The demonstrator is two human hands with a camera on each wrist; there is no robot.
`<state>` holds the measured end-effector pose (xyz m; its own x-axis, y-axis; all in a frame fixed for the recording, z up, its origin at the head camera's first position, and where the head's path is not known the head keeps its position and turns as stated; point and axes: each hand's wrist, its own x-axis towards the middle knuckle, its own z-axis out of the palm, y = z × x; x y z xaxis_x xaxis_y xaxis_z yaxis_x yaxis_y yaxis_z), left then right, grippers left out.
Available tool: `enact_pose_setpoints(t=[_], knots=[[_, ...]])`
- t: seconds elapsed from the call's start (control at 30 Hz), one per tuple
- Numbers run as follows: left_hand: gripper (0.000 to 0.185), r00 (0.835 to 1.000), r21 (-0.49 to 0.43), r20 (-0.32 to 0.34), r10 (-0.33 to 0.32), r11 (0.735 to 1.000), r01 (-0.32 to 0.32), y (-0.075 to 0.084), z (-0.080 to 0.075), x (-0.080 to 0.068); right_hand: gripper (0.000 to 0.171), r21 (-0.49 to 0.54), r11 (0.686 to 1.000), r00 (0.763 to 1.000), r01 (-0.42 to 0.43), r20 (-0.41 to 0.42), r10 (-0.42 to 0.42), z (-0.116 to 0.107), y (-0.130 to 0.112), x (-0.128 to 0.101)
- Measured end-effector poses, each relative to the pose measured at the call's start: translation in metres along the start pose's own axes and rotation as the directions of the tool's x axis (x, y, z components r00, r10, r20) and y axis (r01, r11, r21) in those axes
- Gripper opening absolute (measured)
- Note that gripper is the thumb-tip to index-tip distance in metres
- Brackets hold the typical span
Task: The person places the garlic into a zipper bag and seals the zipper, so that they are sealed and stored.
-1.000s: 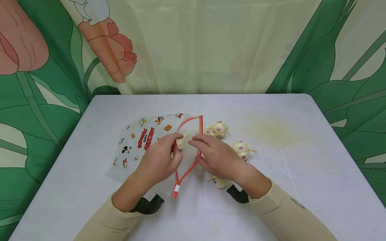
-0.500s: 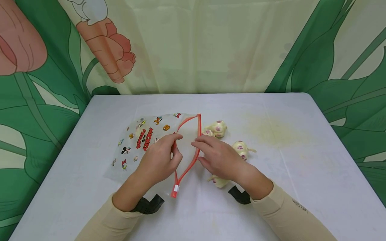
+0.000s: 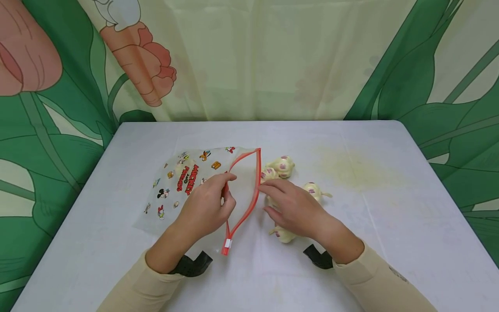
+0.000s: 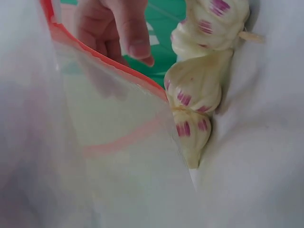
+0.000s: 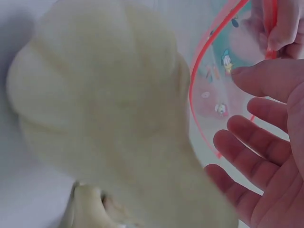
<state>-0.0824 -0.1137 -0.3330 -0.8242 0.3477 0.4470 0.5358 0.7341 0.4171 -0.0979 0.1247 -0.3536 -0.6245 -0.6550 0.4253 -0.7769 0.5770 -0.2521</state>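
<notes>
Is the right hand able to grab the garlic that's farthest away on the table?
Probably yes. The right hand is open and holds nothing, and the farthest garlic lies just past its fingertips, outside the bag, with only a nearer garlic beside it.

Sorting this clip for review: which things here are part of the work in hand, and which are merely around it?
In the work:
- zip bag, its red-edged mouth held open by the left hand
- garlic bulbs on the table beside the bag's mouth
- right hand, open, above the bulbs

Merely around:
- white table
- leaf-print curtain behind
- yellowish stain on the tabletop
</notes>
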Motion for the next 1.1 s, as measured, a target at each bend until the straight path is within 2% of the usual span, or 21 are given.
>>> enact_pose_setpoints(t=[0.2,0.4,0.5,0.57,0.6,0.77,0.8,0.83,0.93,1.03,1.1], knots=[[0.031,1.0,0.001,0.001,-0.005,1.0,0.005,-0.001,0.001,-0.001,0.048,-0.014,0.998,0.998,-0.061,0.008,0.061,-0.007,0.004,-0.015],[0.032,1.0,-0.006,0.024,-0.018,1.0,0.018,-0.002,0.003,-0.001,0.049,-0.024,0.982,0.977,-0.187,0.102,0.188,-0.022,0.006,-0.03],[0.032,0.999,-0.016,0.031,-0.026,1.0,0.026,-0.001,0.002,-0.002,0.05,-0.025,0.975,0.965,-0.221,0.141,0.222,-0.029,0.006,-0.038],[0.033,0.999,-0.021,0.026,-0.023,0.999,0.024,-0.001,0.002,-0.002,0.05,-0.027,0.972,0.958,-0.232,0.165,0.233,-0.033,0.005,-0.043],[0.033,1.0,-0.033,0.021,-0.013,0.999,0.014,-0.011,0.012,-0.005,0.049,-0.026,0.971,0.954,-0.239,0.178,0.24,-0.035,0.005,-0.045],[0.032,1.0,-0.034,0.019,-0.009,0.999,0.01,-0.012,0.013,-0.005,0.044,-0.014,0.962,0.931,-0.271,0.25,0.266,-0.041,0.004,-0.055],[0.032,1.0,-0.032,0.024,-0.013,0.999,0.013,-0.012,0.012,-0.005,0.043,-0.007,0.961,0.926,-0.276,0.264,0.268,-0.042,0.004,-0.057],[0.032,0.999,-0.021,0.032,-0.024,0.999,0.025,-0.002,0.003,-0.002,0.042,0.008,0.959,0.922,-0.283,0.28,0.269,-0.042,0.004,-0.058],[0.033,0.998,-0.015,0.053,-0.041,0.999,0.041,-0.001,0.002,-0.002,0.037,0.063,0.954,0.913,-0.294,0.314,0.261,-0.042,0.006,-0.062],[0.033,0.997,-0.01,0.063,-0.049,0.999,0.05,-0.001,0.002,-0.001,0.03,0.111,0.952,0.917,-0.284,0.323,0.236,-0.042,0.007,-0.064],[0.033,0.997,-0.007,0.064,-0.052,0.999,0.053,-0.001,0.002,-0.001,0.025,0.124,0.958,0.929,-0.259,0.302,0.212,-0.04,0.009,-0.065]])
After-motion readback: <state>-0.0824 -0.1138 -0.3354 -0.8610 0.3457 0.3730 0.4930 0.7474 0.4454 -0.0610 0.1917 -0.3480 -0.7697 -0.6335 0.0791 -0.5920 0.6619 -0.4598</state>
